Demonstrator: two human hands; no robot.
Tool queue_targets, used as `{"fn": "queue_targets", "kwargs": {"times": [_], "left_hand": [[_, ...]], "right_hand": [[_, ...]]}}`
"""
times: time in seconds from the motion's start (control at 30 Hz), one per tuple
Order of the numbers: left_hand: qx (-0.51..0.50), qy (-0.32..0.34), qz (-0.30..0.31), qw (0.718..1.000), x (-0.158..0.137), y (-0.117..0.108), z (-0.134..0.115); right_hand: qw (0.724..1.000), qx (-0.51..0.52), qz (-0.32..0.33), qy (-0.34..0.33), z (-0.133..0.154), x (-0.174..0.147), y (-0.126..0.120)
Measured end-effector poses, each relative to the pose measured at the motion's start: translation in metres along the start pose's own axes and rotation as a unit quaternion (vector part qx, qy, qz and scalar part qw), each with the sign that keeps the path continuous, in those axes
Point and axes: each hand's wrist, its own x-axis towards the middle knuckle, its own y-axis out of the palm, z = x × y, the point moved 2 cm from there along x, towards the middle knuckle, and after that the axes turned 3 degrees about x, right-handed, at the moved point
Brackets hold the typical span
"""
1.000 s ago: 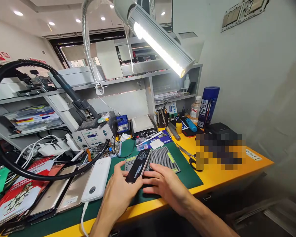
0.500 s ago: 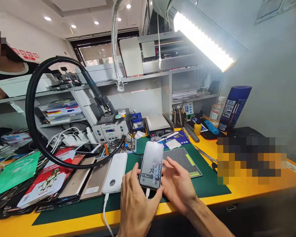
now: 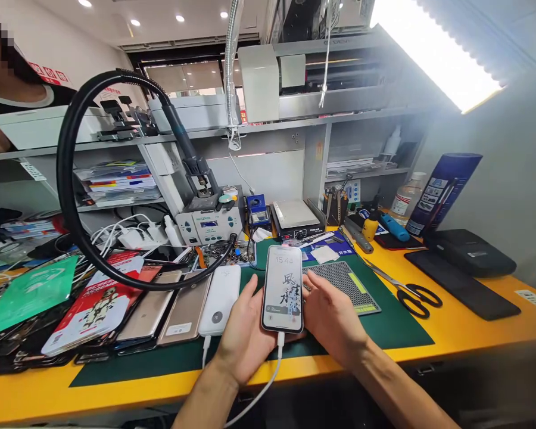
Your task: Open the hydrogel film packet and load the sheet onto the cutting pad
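Note:
A smartphone (image 3: 282,289) with a lit lock screen and dark calligraphy faces me, held above the green mat's front part. My left hand (image 3: 252,336) is palm up beneath it, thumb spread along the left side, its fingers partly hidden behind the phone. Close by the right edge, my right hand (image 3: 339,316) is half curled with fingers apart; whether its fingertips touch the phone I cannot tell. A white charging cable (image 3: 280,348) is plugged into the phone's bottom. Left of my hands lies a white power bank (image 3: 223,289), a cable at its lower end.
Several phones (image 3: 149,304) and a green sheet (image 3: 29,298) lie at left. Behind stand a rework station (image 3: 212,223) with a looping black hose (image 3: 62,161) and a heating plate (image 3: 295,214). Scissors (image 3: 417,298), a black pouch (image 3: 473,253) and a grey grid mat (image 3: 343,283) are at right. A person (image 3: 22,89) is at upper left.
My left hand has turned from gripping the phone's sides to palm up under it. The phone's screen has brightened and shows the time. My view has shifted slightly.

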Motion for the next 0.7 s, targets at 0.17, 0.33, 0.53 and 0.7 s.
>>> {"fn": "queue_targets", "kwargs": {"times": [0.17,0.33,0.53,0.7], "left_hand": [[-0.037,-0.064,0.022,0.997,0.005,-0.006,0.000],[-0.044,-0.082,0.039,0.995,0.006,-0.003,0.003],[-0.020,-0.122,0.023,0.992,0.008,-0.005,0.005],[0.044,-0.134,0.011,0.990,0.017,-0.004,-0.005]], "right_hand": [[0.987,-0.153,-0.033,0.018,0.006,0.004,-0.011],[0.966,-0.250,-0.059,0.003,0.029,0.002,-0.031],[0.943,-0.303,-0.136,-0.028,0.055,-0.009,-0.066],[0.919,-0.330,-0.208,-0.060,0.085,-0.028,-0.086]]}}
